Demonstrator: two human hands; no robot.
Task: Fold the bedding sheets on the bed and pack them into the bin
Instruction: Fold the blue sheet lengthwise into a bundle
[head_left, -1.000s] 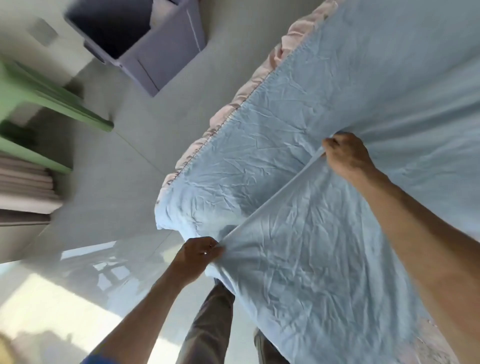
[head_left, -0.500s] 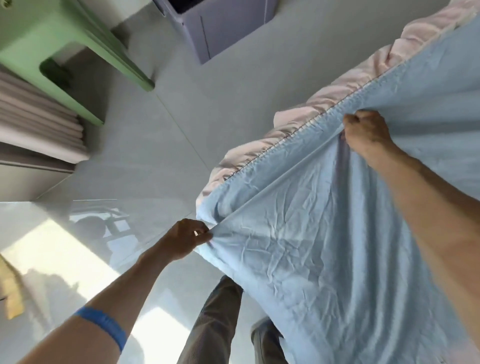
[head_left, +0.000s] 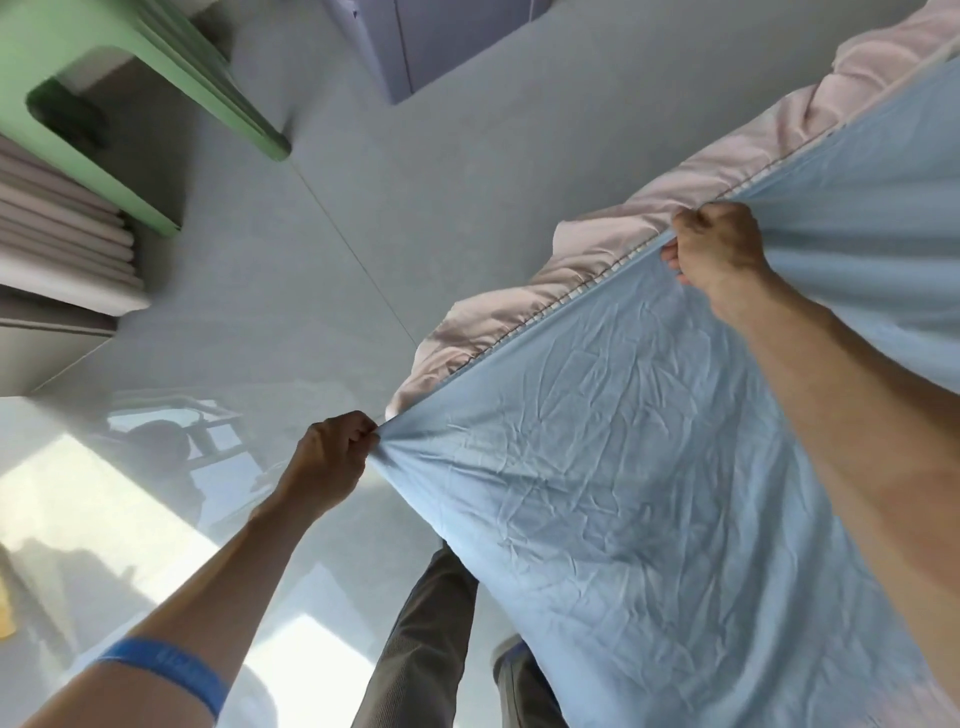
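A light blue sheet (head_left: 623, 467) lies wrinkled across the bed, folded over on itself. My left hand (head_left: 332, 457) pinches one corner of it at the bed's near corner. My right hand (head_left: 719, 249) grips the sheet's edge farther along the bed's side, where it lines up with the seam. The stretch of sheet between the two hands is pulled taut. A pink bed skirt (head_left: 649, 218) hangs below the edge. The purple bin (head_left: 441, 47) stands on the floor at the top, only its lower wall visible.
A green stool (head_left: 130, 88) stands at the upper left beside folded pale curtains (head_left: 57, 223). Glossy grey floor tiles (head_left: 337, 234) spread between bed, stool and bin. My legs (head_left: 426, 639) stand close to the bed's corner.
My right hand carried the sheet's edge outward from the middle of the bed to the bed's side edge. My left hand kept its corner. The view swung left, cutting off most of the bin.
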